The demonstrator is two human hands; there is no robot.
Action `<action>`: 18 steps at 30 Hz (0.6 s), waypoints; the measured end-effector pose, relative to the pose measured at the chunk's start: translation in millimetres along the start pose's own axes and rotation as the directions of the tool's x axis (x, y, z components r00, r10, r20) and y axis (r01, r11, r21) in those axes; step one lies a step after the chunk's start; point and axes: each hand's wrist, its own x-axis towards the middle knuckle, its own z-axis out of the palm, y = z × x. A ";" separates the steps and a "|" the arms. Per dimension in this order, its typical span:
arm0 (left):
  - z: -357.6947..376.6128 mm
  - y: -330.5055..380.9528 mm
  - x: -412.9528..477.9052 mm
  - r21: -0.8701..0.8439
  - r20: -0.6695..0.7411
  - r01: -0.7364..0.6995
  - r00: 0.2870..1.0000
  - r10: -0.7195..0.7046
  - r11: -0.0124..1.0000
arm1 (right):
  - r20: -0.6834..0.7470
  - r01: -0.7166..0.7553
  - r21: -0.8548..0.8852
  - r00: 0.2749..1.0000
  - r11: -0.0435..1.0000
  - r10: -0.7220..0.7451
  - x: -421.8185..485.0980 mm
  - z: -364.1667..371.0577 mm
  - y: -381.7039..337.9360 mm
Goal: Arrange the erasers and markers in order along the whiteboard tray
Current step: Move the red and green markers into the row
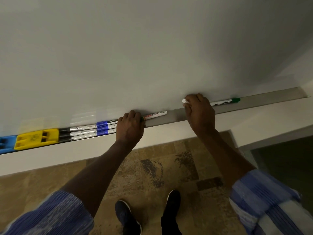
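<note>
A grey metal tray [171,118] runs along the foot of the whiteboard. At its left end lie a blue eraser [6,144] and a yellow eraser [36,138], then three black-capped markers [81,133] and three blue-capped markers [105,128] in rows. My left hand [129,128] rests on the tray, closed over the green-capped end of a white marker with a red label [155,115]. My right hand [199,112] is closed around another marker, its white end [184,100] sticking out to the left. A green-capped marker [225,101] lies further right.
The whiteboard [152,48] fills the upper view. Below the tray is a pale ledge [67,152], then a brown patterned floor [152,175] with my two dark shoes [171,211]. The tray ends at the far right [303,95].
</note>
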 end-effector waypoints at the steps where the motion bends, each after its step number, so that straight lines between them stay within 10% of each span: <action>1: 0.0 2.6 -0.6 -0.016 -0.005 -0.004 1.000 0.004 1.000 | -0.052 -0.048 0.109 0.997 0.993 0.054 -0.2 -2.7 -7.4; 8: -6.5 15.0 -1.5 -0.172 -0.050 -0.093 0.995 0.086 0.981 | 0.108 -0.518 0.697 0.759 0.496 0.642 -13.2 0.8 -44.1; 13: -6.4 15.1 -0.5 -0.171 -0.058 -0.207 0.978 0.200 0.963 | 0.402 -0.677 0.729 0.541 0.100 0.739 -19.9 16.1 -53.8; 18: -1.3 11.7 -0.1 -0.085 -0.041 -0.180 0.983 0.177 0.980 | 0.525 -0.781 0.624 0.442 0.024 0.728 -23.6 28.0 -57.8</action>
